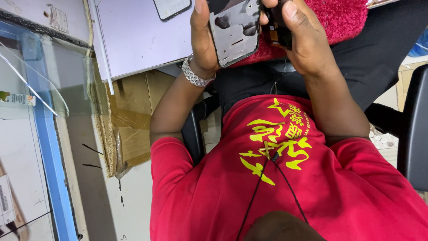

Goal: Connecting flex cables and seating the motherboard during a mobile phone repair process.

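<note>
2 hands are working above a lap, seen over a red shirt [285,192] with yellow print and a black cord. The left hand [203,40], wearing a silver bracelet [195,76], is gripping the edge of a phone frame [235,29], a dark, glossy shell with cutouts, held upright between both hands. The right hand [303,38] is closing around a small dark part [278,31] touching the frame. Farther off, a pink towel [343,15] is lying on black trousers; a cardboard box [129,120], contents hidden, is sitting beneath a lilac board [142,35] carrying another phone [171,8].
</note>
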